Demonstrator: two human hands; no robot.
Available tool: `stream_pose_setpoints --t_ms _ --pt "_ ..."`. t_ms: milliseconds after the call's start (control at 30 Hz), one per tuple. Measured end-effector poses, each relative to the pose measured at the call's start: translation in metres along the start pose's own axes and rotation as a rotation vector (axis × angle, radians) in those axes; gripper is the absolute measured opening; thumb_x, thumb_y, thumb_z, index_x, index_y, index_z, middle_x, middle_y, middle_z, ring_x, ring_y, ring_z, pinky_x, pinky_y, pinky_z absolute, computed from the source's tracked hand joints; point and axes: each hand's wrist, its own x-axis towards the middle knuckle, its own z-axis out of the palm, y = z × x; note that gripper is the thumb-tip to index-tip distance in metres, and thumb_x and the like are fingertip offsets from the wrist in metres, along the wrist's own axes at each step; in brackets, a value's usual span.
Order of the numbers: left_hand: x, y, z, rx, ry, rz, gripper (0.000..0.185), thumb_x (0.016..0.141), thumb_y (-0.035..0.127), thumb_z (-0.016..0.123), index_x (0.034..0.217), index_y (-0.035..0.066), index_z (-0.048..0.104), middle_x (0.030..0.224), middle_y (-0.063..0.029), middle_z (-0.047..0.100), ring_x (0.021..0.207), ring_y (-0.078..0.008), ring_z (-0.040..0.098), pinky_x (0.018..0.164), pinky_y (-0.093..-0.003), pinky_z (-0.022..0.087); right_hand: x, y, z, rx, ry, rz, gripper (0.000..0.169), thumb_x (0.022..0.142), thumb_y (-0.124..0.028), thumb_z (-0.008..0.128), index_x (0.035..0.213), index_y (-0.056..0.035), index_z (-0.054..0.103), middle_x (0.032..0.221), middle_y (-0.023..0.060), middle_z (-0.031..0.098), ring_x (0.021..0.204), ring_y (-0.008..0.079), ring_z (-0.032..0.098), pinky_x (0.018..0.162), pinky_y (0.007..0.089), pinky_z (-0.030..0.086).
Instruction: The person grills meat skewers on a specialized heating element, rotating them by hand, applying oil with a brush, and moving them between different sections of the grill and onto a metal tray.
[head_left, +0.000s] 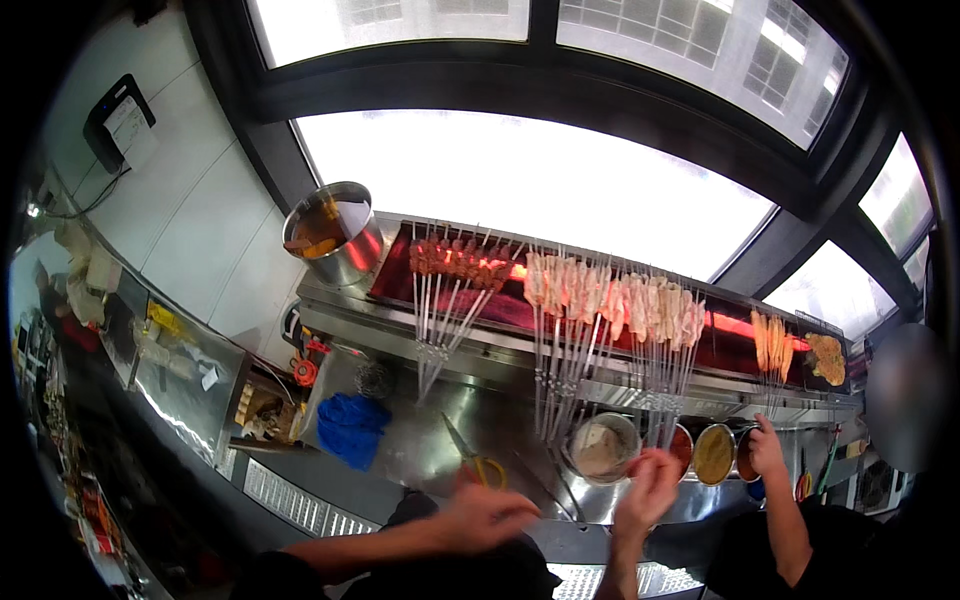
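Note:
My left hand (489, 519), blurred, hovers at the counter's near edge with loosely bent fingers and no visible object in it. Just beyond it lie scissors (491, 472) with yellow handles, partly covered by the hand. My right hand (649, 491) is blurred, its fingertips drawn together in front of the tub of red powder (681, 448). Whether it holds anything cannot be told. Above it hang the metal ends of skewers with pale meat (652, 307), lying across the glowing grill (472, 304). Another bunch of pale meat skewers (566, 285) lies to their left.
Dark browned meat skewers (457, 262) lie at the grill's left, beside a steel pot (341, 251). A co-worker's hand (765, 450) is at the orange skewers (771, 345). A clear tub (604, 448), a yellow powder tub (714, 454) and blue cloth (352, 431) occupy the counter.

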Motion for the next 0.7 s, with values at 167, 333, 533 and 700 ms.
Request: stream_pose_setpoints --t_ms 167,333,533,700 --pt "-0.055 -0.073 -0.155 0.209 0.911 -0.057 0.018 0.084 0.008 0.059 0.099 -0.001 0.061 0.086 -0.0114 0.066 0.076 -0.0185 0.065 0.069 -0.0288 0.051 -0.063 0.008 0.19 0.211 -0.47 0.325 0.032 0.095 -0.022 0.049 0.119 -0.0005 0.046 0.1 0.0143 0.062 0.088 0.0178 0.062 0.075 0.032 0.051" --pt "-0.097 -0.131 -0.202 -0.02 0.752 -0.114 0.018 0.086 0.007 0.057 0.102 -0.002 0.06 0.087 -0.0102 0.067 0.079 -0.0147 0.064 0.071 -0.0257 0.049 -0.017 0.005 0.288 0.714 -0.564 0.925 0.036 0.098 -0.029 0.044 0.123 -0.0022 0.045 0.106 0.0135 0.061 0.084 0.0191 0.061 0.071 0.0314 0.049" --pt "-0.107 -0.12 -0.203 -0.106 0.34 -0.128 0.018 0.085 0.009 0.058 0.099 -0.001 0.061 0.087 -0.0082 0.066 0.078 -0.0135 0.064 0.069 -0.0244 0.048 -0.013 0.027 0.297 1.14 -0.749 0.972 0.032 0.099 -0.024 0.04 0.123 -0.0042 0.048 0.078 0.0016 0.05 0.053 0.0058 0.034 0.042 0.0179 0.025" --pt "-0.064 -0.049 -0.18 0.043 -0.029 0.178 0.02 0.082 0.007 0.058 0.1 -0.002 0.061 0.087 -0.0117 0.065 0.08 -0.0193 0.065 0.073 -0.0281 0.05 -0.026 0.017 0.298 0.976 -0.706 0.945 0.032 0.1 -0.027 0.041 0.12 -0.0051 0.052 0.07 -0.0043 0.04 0.048 0.0027 0.026 0.038 0.0172 0.018"
